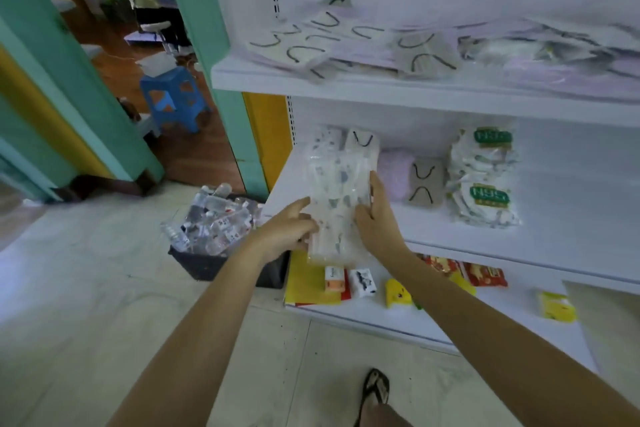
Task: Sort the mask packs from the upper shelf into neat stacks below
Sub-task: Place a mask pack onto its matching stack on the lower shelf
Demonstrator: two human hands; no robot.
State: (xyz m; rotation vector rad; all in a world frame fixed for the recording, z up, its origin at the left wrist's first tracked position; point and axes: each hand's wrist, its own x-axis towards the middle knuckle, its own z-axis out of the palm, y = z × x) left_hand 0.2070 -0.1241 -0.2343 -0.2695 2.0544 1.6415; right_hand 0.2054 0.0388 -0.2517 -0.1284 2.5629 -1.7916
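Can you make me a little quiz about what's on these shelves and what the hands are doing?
1. True or false: loose mask packs lie jumbled on the upper shelf.
2. What do the left hand and right hand both touch? A a toy car; B a patterned mask pack; C a spoon.
3. Fill in: the black bin on the floor holds clear ____.
Key: 1 true; 2 B; 3 bottles.
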